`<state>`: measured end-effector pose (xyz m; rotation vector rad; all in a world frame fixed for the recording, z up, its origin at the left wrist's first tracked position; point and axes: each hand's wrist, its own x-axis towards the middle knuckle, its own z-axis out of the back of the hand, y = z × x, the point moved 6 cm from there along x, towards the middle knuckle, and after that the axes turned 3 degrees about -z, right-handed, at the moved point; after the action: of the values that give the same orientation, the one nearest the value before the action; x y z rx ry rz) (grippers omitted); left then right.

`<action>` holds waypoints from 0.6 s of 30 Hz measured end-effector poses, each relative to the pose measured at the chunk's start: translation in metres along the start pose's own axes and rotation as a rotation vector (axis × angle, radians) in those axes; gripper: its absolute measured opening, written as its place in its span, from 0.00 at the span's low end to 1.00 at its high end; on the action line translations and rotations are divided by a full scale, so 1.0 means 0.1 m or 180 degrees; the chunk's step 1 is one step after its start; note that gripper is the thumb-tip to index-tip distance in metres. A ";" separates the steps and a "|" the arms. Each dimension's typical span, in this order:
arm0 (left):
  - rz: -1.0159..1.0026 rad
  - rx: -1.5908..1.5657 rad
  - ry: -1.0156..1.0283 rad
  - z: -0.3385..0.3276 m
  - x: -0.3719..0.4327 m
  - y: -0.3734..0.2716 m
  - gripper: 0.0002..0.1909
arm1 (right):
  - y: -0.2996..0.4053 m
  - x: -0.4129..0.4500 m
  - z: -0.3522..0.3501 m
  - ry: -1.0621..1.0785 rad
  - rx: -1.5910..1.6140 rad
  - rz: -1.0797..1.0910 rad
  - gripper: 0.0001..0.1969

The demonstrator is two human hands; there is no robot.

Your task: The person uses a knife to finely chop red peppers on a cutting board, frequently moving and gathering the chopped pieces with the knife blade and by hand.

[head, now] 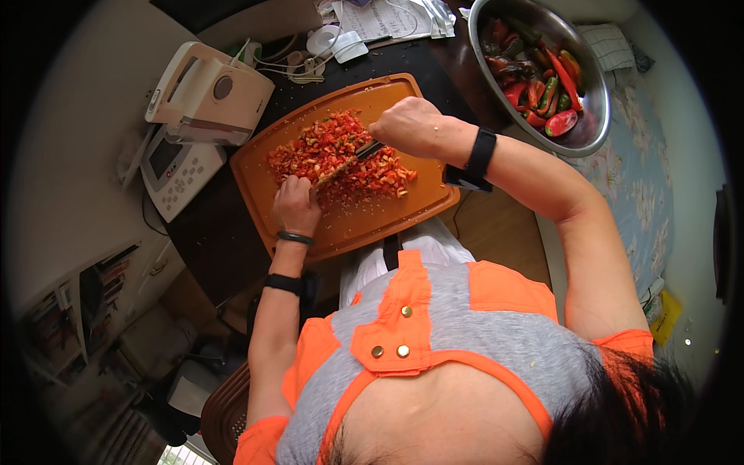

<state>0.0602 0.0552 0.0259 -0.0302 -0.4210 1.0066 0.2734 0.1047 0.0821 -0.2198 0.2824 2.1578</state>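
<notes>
A knife [340, 168] slants across a heap of chopped red peppers [325, 139], with seeds and bits stuck along its blade. My right hand [407, 127] is closed around the dark handle end, above the right side of the heap. At the other end of the blade, my left hand [297, 204] has its fingers curled over the tip, low on the left. Under the peppers lies an orange cutting board [372, 229] with a grooved rim. Loose seeds are scattered on its bare front part.
A steel bowl [601, 110] of whole red and green peppers stands at the right. Left of the board are a beige appliance [232, 87] and a white keypad device [186, 180]. Cables [285, 64] and papers [378, 20] lie behind. The board overhangs the dark table's [209, 250] front edge.
</notes>
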 end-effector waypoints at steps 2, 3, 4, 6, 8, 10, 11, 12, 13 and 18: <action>0.0132 0.0039 -0.0030 -0.11 -0.05 0.04 0.07 | -0.09 0.10 -0.17 0.0092 0.0014 0.0034 0.06; 0.0140 0.0018 -0.0025 -0.15 -0.02 0.01 0.07 | -0.16 0.09 -0.33 0.0114 0.0010 0.0030 0.06; 0.0045 0.0153 0.0041 -0.16 0.02 -0.04 0.07 | -0.20 0.06 -0.45 0.0117 0.0164 -0.0061 0.07; -0.0099 0.0375 0.0259 -0.12 0.13 -0.15 0.07 | -0.31 0.03 -0.58 0.0323 0.0230 -0.0316 0.07; -0.0029 0.0375 0.0284 -0.14 0.01 -0.13 0.06 | -0.27 0.05 -0.66 0.0259 0.0170 -0.0183 0.07; -0.0009 0.0160 0.0277 -0.14 0.03 -0.10 0.05 | -0.23 0.09 -0.55 0.0113 0.0157 -0.0021 0.07; -0.0025 0.0167 0.0235 -0.12 0.04 -0.06 0.05 | -0.22 0.08 -0.50 0.0065 0.0054 -0.0022 0.06; 0.0020 0.0178 0.0168 -0.05 0.05 -0.04 0.05 | -0.19 0.07 -0.32 0.0148 0.0025 -0.0081 0.06; 0.0080 0.0198 0.0130 0.06 0.02 -0.03 0.05 | -0.13 0.06 -0.12 0.0243 0.0021 -0.0121 0.05; 0.0210 -0.0081 0.0003 -0.06 0.00 0.18 0.05 | -0.07 0.30 0.00 0.0023 -0.0109 0.0117 0.05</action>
<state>0.0478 0.0661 0.0167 -0.0679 -0.4344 1.0661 0.2622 0.1317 0.0739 -0.2438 0.2555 2.1999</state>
